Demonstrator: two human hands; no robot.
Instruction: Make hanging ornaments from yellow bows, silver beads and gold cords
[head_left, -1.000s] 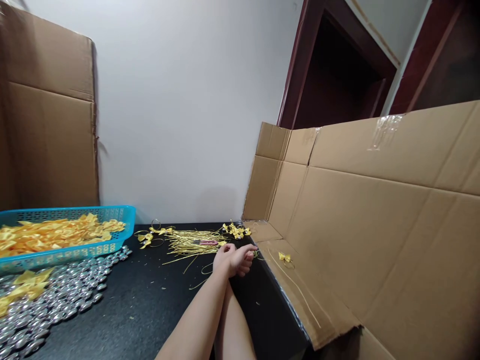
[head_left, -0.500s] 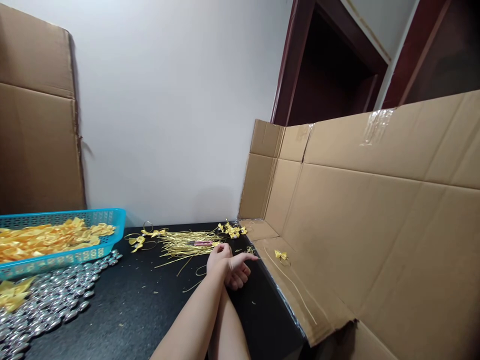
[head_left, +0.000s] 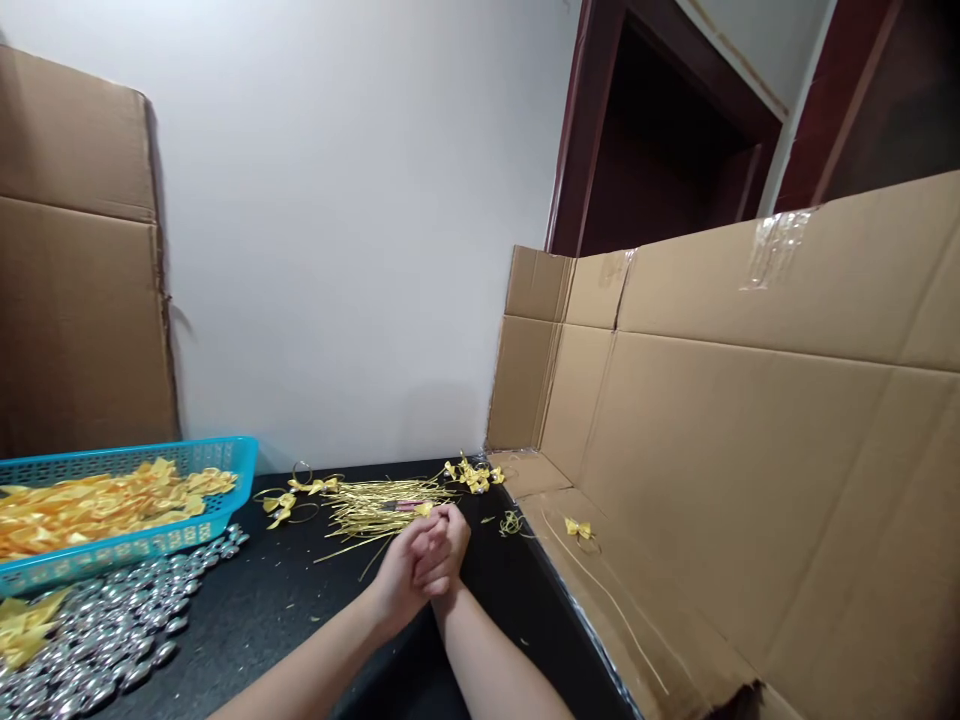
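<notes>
My left hand and my right hand are pressed together above the black table, with fingers curled against each other. Whatever lies between them, if anything, is hidden. Just beyond the fingertips is a small yellow piece, beside a dark and pink tool that I cannot make out clearly. Both lie on a loose bundle of gold wire ties. Several yellow ribbon bows sit behind the hands to the right. More bows with wire loops are to the left of the bundle.
A blue plastic basket of yellow ribbon pieces stands at the left. In front of it are rows of shiny silver beads. Cardboard walls the right side; a single bow and a long strand lie on its base.
My forearms were crossed and are now uncrossed. The hands have come together slightly to the left, with the left hand's extended finger now folded in. The view has tilted up a little.
</notes>
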